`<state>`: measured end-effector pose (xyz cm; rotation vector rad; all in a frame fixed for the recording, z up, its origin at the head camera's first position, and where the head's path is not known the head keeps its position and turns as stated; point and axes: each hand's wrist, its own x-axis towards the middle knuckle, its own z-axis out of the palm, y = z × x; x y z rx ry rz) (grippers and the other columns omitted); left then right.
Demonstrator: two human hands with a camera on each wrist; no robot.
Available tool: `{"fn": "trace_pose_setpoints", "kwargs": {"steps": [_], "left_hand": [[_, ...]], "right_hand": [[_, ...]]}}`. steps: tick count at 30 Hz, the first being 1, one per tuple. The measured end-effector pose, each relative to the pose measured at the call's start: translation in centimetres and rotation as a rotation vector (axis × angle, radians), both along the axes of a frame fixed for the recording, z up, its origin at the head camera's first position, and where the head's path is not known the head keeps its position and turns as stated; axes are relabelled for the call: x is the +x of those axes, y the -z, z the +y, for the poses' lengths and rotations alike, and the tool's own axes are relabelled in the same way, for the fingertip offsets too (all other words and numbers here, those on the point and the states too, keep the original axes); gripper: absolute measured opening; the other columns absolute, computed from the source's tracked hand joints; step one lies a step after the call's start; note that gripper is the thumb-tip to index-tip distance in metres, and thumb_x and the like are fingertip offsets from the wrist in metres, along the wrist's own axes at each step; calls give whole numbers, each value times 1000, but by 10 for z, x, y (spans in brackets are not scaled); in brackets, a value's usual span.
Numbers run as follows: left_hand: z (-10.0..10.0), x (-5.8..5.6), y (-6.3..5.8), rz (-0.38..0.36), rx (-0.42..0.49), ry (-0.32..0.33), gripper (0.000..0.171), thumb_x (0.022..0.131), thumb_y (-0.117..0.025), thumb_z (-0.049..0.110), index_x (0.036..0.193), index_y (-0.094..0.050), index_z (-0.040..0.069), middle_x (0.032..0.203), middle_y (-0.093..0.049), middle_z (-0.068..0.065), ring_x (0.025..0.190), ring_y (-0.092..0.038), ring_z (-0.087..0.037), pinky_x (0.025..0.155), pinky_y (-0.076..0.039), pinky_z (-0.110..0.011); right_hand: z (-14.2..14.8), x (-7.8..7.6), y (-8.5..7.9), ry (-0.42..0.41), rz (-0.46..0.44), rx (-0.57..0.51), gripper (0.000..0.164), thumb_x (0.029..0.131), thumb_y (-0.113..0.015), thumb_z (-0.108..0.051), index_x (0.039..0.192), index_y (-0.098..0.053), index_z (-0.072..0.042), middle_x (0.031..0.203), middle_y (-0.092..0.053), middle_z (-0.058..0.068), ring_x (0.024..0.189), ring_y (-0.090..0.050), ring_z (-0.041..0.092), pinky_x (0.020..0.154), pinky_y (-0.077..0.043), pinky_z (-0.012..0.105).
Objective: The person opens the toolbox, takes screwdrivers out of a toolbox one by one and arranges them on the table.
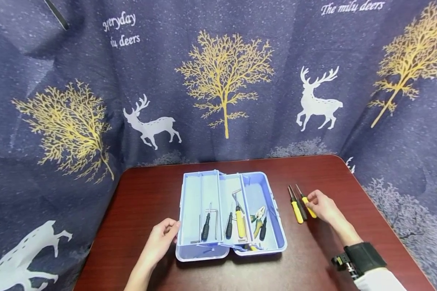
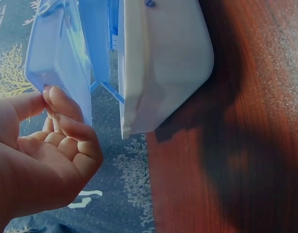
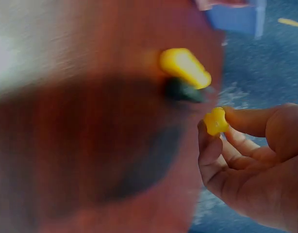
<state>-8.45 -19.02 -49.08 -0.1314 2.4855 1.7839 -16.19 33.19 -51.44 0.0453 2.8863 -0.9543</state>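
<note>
A light-blue toolbox [image 1: 282, 242] stands opened out, its stepped trays spread to the left. My left hand [image 1: 163, 237] is at the left side, thumb and fingertips pinching the edge of the outer tray [image 2: 47, 63]. To the right of the box, my right hand [image 1: 324, 207] pinches a yellow-handled screwdriver [image 1: 311, 211] by its handle; in the right wrist view the handle's end [image 3: 216, 122] shows between thumb and fingers. Beside it on the table lie another yellow screwdriver [image 1: 297, 213] and a black-handled screwdriver [image 1: 303, 211].
The trays hold black-handled screwdrivers [image 1: 205, 229], a yellow screwdriver [image 1: 240, 224] and several hex keys [image 1: 216, 224]. Pliers [image 1: 258, 220] lie in the box's deep right part. The brown table [image 1: 146, 194] ends at a dark patterned curtain [image 1: 240, 149].
</note>
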Motion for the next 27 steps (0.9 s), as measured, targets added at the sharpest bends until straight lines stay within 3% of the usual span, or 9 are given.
{"fn": "trace_pose_setpoints", "kwargs": {"steps": [8, 17, 27], "left_hand": [[0, 1, 1, -4, 9, -1, 13, 101, -66, 10, 95, -67, -2, 70, -61, -5, 63, -57, -16, 61, -46, -25], [0, 1, 1, -10, 29, 1, 13, 101, -65, 9, 95, -67, -3, 71, -61, -5, 62, -56, -13, 62, -48, -26], [0, 0, 0, -7, 39, 1, 13, 101, -65, 8, 95, -66, -3, 71, -61, -5, 63, -58, -16, 62, -49, -25]], "right_hand": [[2, -2, 20, 34, -34, 7, 25, 94, -70, -10, 107, -62, 11, 92, -72, 25, 80, -67, 30, 66, -50, 34], [-3, -3, 21, 35, -41, -22, 25, 95, -67, -9, 107, -63, 13, 93, -73, 26, 72, -67, 21, 63, -51, 30], [-4, -1, 20, 45, -59, -76, 26, 97, -64, -8, 110, -61, 14, 94, -72, 28, 69, -68, 21, 60, -54, 30]]}}
